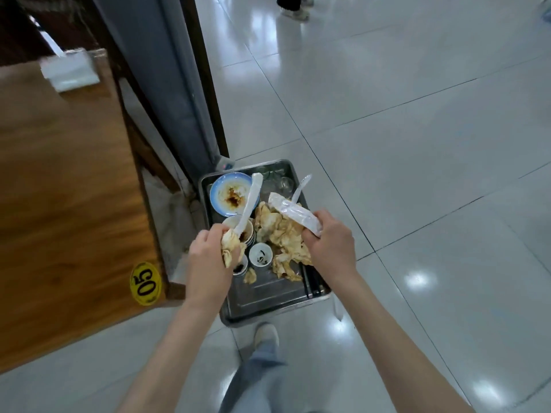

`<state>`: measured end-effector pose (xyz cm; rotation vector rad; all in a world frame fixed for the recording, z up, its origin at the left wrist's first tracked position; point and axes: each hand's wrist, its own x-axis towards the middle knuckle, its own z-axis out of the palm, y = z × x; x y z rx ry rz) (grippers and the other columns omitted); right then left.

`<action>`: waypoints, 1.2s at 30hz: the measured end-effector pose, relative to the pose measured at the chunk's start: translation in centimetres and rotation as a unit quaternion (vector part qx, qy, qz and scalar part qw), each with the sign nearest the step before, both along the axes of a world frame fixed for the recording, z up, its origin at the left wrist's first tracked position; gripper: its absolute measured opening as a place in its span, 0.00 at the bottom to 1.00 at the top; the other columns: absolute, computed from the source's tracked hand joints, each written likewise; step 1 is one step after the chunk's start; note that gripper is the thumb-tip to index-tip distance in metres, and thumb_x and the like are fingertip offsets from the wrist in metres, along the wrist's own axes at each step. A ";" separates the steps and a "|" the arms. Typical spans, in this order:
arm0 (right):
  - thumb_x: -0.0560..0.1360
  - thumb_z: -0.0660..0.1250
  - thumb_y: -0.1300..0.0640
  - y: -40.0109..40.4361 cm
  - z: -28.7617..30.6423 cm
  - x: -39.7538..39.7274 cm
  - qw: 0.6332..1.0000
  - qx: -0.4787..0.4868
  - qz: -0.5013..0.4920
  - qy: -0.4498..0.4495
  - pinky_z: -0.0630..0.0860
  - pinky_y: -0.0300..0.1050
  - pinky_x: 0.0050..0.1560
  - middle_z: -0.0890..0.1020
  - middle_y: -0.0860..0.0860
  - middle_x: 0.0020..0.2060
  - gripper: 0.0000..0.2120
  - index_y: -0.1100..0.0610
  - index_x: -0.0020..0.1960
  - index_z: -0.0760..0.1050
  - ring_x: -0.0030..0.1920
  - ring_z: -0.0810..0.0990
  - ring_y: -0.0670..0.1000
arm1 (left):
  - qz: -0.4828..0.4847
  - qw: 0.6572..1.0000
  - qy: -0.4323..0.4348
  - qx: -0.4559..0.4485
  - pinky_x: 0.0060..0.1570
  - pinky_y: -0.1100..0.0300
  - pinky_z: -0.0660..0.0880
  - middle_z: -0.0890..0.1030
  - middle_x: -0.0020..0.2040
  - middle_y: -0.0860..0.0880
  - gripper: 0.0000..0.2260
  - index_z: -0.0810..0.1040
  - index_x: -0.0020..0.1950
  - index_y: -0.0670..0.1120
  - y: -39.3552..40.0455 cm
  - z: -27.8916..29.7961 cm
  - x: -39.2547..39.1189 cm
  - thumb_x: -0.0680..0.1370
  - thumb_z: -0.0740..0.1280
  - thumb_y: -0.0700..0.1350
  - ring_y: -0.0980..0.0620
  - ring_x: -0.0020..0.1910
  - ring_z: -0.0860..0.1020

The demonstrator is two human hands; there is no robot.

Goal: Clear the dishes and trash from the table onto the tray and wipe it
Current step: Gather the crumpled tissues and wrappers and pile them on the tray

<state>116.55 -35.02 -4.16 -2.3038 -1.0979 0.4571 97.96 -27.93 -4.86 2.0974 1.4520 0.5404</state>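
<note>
A head-worn camera looks down at 2 bare hands held over a metal tray (pixel 269 302) that sits on a grey tiled floor (pixel 417 144), just right of a wooden table (pixel 59 189).

The left hand (pixel 208 248) is curled around a stained, crumpled napkin (pixel 230 245) and the near end of a long white wrapper (pixel 250 204). The wrapper's long axis runs from the fist up and away, its free end pointing far and slightly right, over a blue-rimmed plate (pixel 229 193) smeared with brown sauce.

The right hand (pixel 331 242) grips the near end of a clear plastic sleeve (pixel 293 214), which points far and left, and more soiled napkins (pixel 280 231). A white plastic utensil (pixel 301 187) sticks out beyond it, pointing far and slightly right.

Small white cups (pixel 261 254) stand in the tray between the hands. A yellow oval sticker (pixel 145 283) reading 05 marks the table's near corner. A white napkin box (pixel 70 71) sits at the table's far end, blurred.
</note>
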 end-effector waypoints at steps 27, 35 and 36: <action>0.70 0.66 0.59 10.1 -19.5 13.9 0.995 0.000 0.096 0.020 0.60 0.44 0.34 0.75 0.50 0.33 0.06 0.57 0.47 0.73 0.34 0.71 0.54 | 0.107 0.980 0.045 -0.160 0.55 0.58 0.63 0.69 0.59 0.44 0.17 0.66 0.65 0.45 5.7 -23.1 16.0 0.79 0.63 0.49 0.46 0.58 0.67; 0.71 0.67 0.59 10.1 -20.3 13.8 0.994 -0.021 0.104 0.034 0.61 0.43 0.35 0.74 0.49 0.33 0.07 0.56 0.48 0.73 0.35 0.71 0.53 | 0.126 0.972 0.024 -0.195 0.64 0.58 0.61 0.64 0.65 0.44 0.26 0.61 0.72 0.46 5.5 -23.6 17.1 0.77 0.66 0.44 0.47 0.65 0.64; 0.71 0.67 0.59 10.1 -20.4 13.7 0.994 -0.024 0.106 0.034 0.61 0.43 0.35 0.74 0.49 0.34 0.07 0.56 0.48 0.73 0.35 0.71 0.53 | 0.124 0.971 0.031 -0.201 0.65 0.57 0.61 0.64 0.65 0.44 0.27 0.61 0.72 0.47 5.3 -23.5 17.1 0.76 0.67 0.45 0.46 0.65 0.64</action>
